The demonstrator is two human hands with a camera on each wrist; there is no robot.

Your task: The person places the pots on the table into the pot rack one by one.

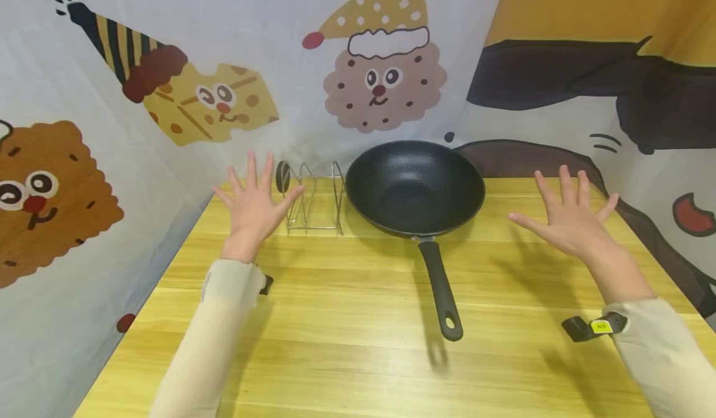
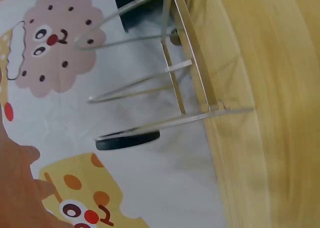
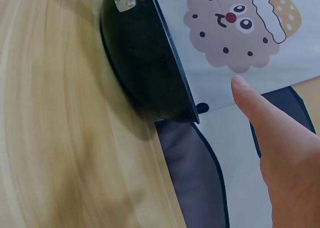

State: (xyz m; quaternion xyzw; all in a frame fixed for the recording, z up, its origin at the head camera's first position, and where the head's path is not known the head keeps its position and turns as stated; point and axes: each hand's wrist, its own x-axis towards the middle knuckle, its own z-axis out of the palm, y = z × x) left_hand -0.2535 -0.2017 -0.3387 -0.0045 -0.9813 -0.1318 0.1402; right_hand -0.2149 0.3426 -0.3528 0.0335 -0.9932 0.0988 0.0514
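Note:
A black wok (image 1: pixel 414 188) with a long dark handle (image 1: pixel 440 290) sits toward the back of the table, its handle pointing to the front. Left of it stands a wire rack (image 1: pixel 314 227) with a dark round piece (image 1: pixel 283 176) on its left end; the left wrist view shows the rack (image 2: pixel 145 83) sideways. My left hand (image 1: pixel 250 210) is raised beside the rack, fingers spread and holding nothing. My right hand (image 1: pixel 573 219) hovers to the right of the wok, fingers spread, also holding nothing. In the right wrist view its thumb (image 3: pixel 262 111) shows near the wok's dark side (image 3: pixel 145 58).
The wooden table (image 1: pixel 335 343) has its back edge against a cartoon-printed cloth (image 1: pixel 302 107). More printed cloth (image 1: pixel 140 219) hangs along the left side. A dark strap device (image 1: pixel 593 327) is on the right wrist, and a similar dark piece (image 1: pixel 266 285) on the left.

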